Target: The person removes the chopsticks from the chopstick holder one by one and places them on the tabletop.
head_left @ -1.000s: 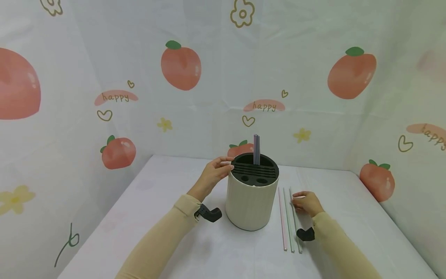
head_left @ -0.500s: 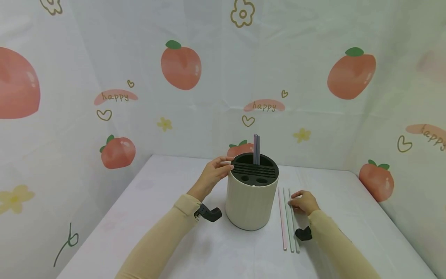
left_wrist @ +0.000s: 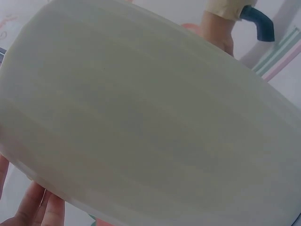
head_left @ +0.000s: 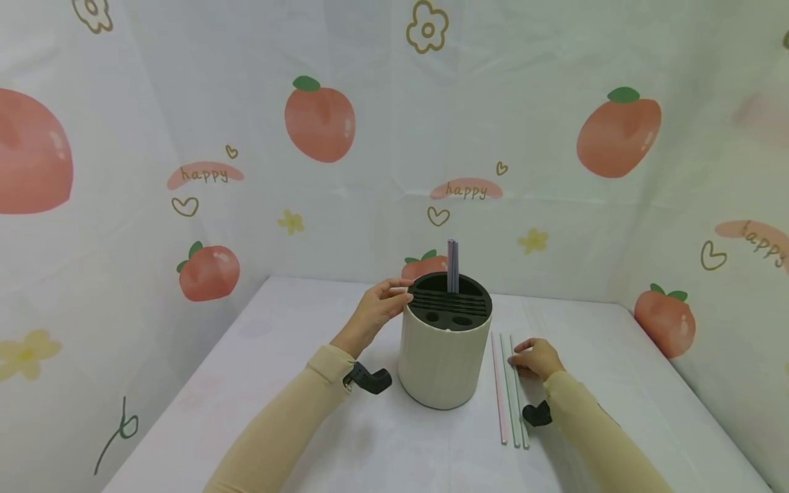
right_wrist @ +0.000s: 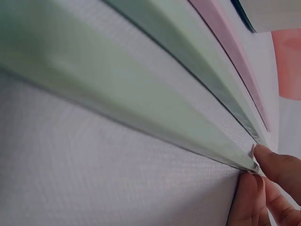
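A cream cylindrical utensil holder [head_left: 440,370] with a black slotted top stands upright on the table, several chopsticks [head_left: 453,267] rising from its rear compartment. My left hand [head_left: 374,308] touches the left of its rim, fingers extended; in the left wrist view the fingertips [left_wrist: 52,207] rest along the cream wall. To the right lie a pink chopstick [head_left: 498,390] and two pale green ones side by side. Thumb and fingers of my right hand [head_left: 537,356] pinch the far end of the rightmost green chopstick [right_wrist: 178,127], which lies on the cloth. The middle green chopstick [right_wrist: 188,56] is untouched.
A white cloth covers the table [head_left: 290,322]. Behind and on both sides hang white curtains [head_left: 370,205] printed with fruit. Black wrist cameras sit on the left wrist [head_left: 370,378] and right wrist [head_left: 538,413].
My right hand has shifted slightly left, and the rightmost green chopstick has moved with it, closer to the middle one. The left hand and the holder have stayed in place.
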Demonstrator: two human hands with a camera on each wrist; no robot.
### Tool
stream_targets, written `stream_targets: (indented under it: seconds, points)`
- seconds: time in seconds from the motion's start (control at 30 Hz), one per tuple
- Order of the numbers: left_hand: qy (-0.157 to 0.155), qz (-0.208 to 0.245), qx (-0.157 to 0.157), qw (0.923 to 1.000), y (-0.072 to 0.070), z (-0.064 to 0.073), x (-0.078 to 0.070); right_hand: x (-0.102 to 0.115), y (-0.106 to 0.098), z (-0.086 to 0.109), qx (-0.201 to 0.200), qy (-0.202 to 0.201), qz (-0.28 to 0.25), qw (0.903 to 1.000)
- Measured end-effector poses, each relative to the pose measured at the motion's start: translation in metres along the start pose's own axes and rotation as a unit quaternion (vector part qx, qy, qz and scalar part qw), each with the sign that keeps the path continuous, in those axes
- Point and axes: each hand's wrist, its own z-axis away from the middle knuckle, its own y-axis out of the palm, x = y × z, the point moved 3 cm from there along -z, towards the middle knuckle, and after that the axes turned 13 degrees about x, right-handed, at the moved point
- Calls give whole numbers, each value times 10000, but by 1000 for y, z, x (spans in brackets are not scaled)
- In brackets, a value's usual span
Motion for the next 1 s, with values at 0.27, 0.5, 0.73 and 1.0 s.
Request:
stream_targets:
  seconds: [0.27,0.5,0.73,1.0]
  points:
    - [-38,12,-8,10000,2,-1,0,-2,-5,0,69,43,23,10000]
    - [-36,-91,15,10000,1,-1,-1,21,-25,12,399,-539,-948,9932]
    - [-25,-98,-65,9999,1,-2,0,79,-51,34,590,-1808,-1833,9645]
    - [-51,-119,-34,9999,0,-1,0,154,-49,67,926,-3363,-3294,8774]
